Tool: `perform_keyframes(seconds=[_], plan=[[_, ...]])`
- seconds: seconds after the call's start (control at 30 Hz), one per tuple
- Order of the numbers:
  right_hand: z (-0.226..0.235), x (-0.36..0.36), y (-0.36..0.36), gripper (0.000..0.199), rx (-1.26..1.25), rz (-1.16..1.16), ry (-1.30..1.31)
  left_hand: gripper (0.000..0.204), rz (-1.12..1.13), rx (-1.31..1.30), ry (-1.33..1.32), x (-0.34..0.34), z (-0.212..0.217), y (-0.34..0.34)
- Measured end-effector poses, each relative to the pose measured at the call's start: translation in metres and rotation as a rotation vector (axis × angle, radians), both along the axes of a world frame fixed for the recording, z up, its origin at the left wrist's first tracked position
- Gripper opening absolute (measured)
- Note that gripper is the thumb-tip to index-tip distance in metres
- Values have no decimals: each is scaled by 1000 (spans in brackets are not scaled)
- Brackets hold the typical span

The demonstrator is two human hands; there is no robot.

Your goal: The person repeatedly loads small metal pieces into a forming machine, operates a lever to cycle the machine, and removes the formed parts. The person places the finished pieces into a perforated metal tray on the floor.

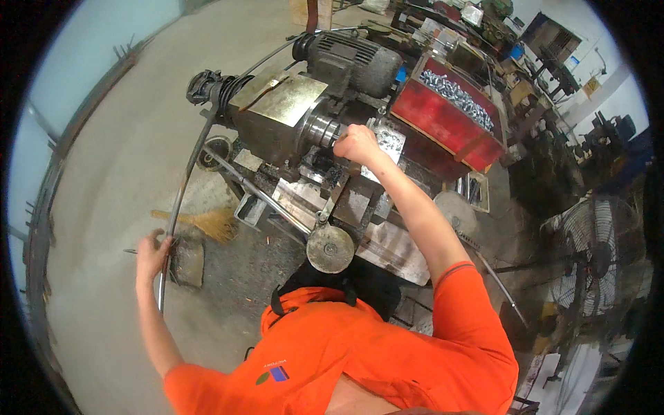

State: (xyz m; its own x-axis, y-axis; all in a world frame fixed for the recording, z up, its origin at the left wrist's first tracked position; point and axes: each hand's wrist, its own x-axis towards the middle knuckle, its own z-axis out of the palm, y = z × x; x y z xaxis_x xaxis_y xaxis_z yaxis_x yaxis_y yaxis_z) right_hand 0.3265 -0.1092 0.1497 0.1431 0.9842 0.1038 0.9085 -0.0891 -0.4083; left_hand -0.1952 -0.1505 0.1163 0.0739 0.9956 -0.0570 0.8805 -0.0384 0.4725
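My left hand (pixel 149 256) is out at the left, its fingers closed round a long metal lever (pixel 185 169) that runs up to the back end of the machine's headstock (pixel 280 97). In front of the steel spindle nose (pixel 322 130), my right hand (pixel 357 145) is closed with its fingertips close against the bore. Whatever it pinches is hidden by the fingers. Below it lies the machine's dark, greasy slide (pixel 351 207). A round metal handwheel or disc (pixel 330 249) stands between me and the slide.
An electric motor (pixel 356 62) sits behind the headstock. To the right, a red bin (pixel 443 114) holds many small shiny metal parts. A second bar (pixel 266 197) slants across the machine's left side. A straw broom (pixel 207 223) lies on the floor; a fan (pixel 588 256) stands far right.
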Motion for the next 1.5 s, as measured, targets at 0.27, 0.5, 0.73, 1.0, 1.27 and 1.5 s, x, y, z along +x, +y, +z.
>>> perform_keyframes(seconds=[0.27, 0.5, 0.73, 1.0, 1.27, 1.5], plan=[[1, -3, 16, 23, -26, 147, -97, 28, 49, 95, 239, 11, -47, 12], [10, -4, 13, 20, -81, 142, -7, 9, -62, 435, 762, -119, -62, 122], [4, 1, 3, 26, 50, 196, -80, 21, -27, 402, 661, -117, -49, 166], [17, 38, -111, 34, 437, 183, -55, 39, 20, -124, -194, 46, -201, 144], [-12, 139, -303, 35, 142, -408, -65, 23, -672, 59, 831, 149, -223, 156], [-98, 271, -477, 44, -510, -1089, -322, 41, -474, 156, 392, 122, -197, 142]])
